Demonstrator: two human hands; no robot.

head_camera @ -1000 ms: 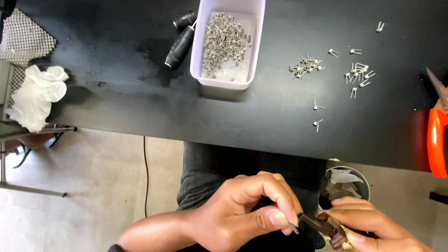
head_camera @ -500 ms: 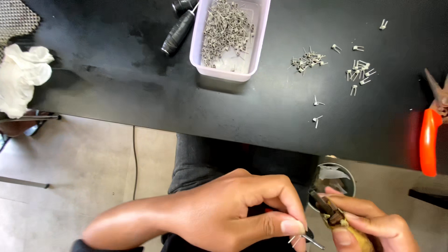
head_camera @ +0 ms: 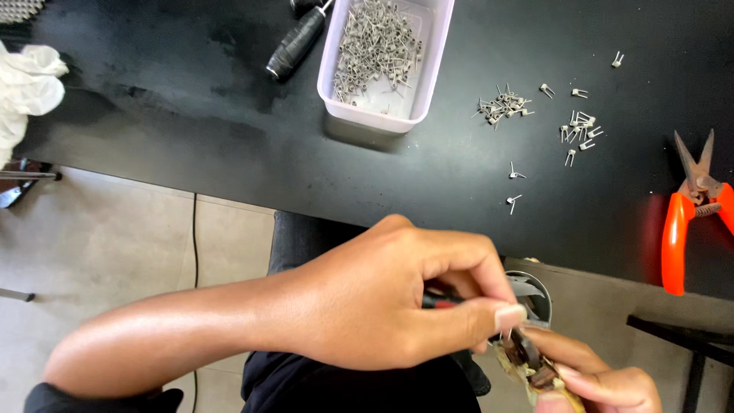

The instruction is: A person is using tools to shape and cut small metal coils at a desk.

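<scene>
My left hand (head_camera: 397, 302) reaches in from the lower left and fills the middle of the view, below the edge of the black table (head_camera: 229, 145). Its thumb and forefinger are pinched on the top end of a small dark-brown tool (head_camera: 527, 359). My right hand (head_camera: 604, 382), at the bottom right corner, grips the lower part of that same tool. A red and black bit (head_camera: 437, 301) shows under my left palm; what it is stays hidden. Both hands hover over my lap.
A white tub (head_camera: 382, 122) of small wire coils stands at the table's middle back, with a black-handled tool (head_camera: 294, 46) beside it. Loose coils (head_camera: 501, 103) lie to its right. Orange-handled snips (head_camera: 684, 229) sit far right, a white cloth (head_camera: 27, 80) far left, a round metal can (head_camera: 531, 294) below.
My left hand has slid right and closed over the tip of the tool in my right hand. The thin metal piece seen at its fingertips earlier no longer shows.
</scene>
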